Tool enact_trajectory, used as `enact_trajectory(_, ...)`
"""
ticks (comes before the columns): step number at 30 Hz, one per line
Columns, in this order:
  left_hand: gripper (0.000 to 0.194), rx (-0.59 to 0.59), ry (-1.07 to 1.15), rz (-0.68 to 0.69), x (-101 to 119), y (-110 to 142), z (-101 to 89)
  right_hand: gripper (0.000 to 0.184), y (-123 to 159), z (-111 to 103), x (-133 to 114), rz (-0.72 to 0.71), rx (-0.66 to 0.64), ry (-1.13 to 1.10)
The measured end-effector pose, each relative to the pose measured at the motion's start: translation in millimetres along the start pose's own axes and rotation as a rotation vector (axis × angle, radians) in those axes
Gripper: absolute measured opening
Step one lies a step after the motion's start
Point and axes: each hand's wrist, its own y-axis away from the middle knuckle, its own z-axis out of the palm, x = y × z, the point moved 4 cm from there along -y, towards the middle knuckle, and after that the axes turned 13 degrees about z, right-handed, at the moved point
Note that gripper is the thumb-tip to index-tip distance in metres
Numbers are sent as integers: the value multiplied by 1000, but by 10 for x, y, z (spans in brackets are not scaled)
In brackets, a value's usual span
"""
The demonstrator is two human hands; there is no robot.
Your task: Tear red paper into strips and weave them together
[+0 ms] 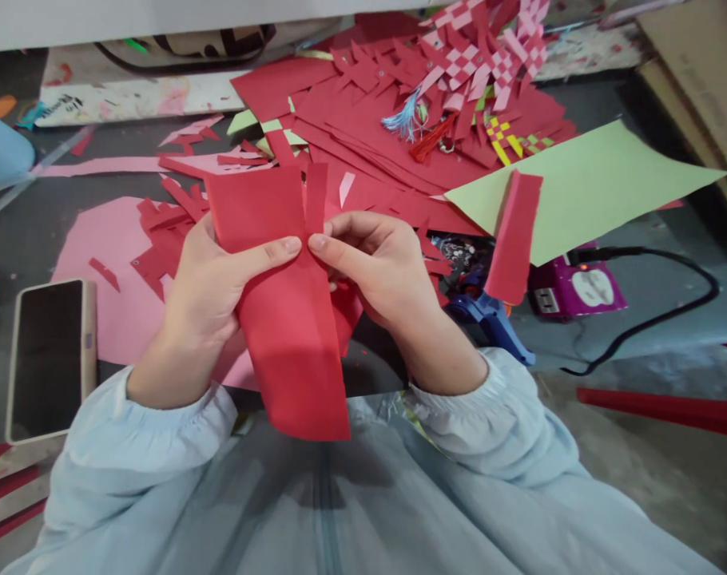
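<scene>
Both hands hold one red paper sheet (291,319) upright above my lap. My left hand (211,295) grips its wide left part, thumb lying across the front. My right hand (375,263) pinches a narrow strip (315,200) that stands split from the sheet's top right edge. The thumbs nearly touch at the split. The sheet's lower end hangs over my light blue sleeves.
A smartphone (49,355) lies at left on the dark surface. A pink sheet (100,263) lies under red scraps. Further back lie a pile of red paper (363,104), woven pieces (489,64), a light green sheet (585,184), a blue glue gun (489,315), a purple device (573,287) with a black cable.
</scene>
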Motion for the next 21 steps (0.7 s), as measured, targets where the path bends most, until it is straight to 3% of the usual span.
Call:
enact_trajectory(14, 31, 23, 33, -32, -34, 15, 21, 33, 31, 8, 46, -13, 82, -30)
enact_trajectory(21, 29, 38, -14, -20, -24, 2, 14, 32, 28, -21, 16, 18, 32, -51)
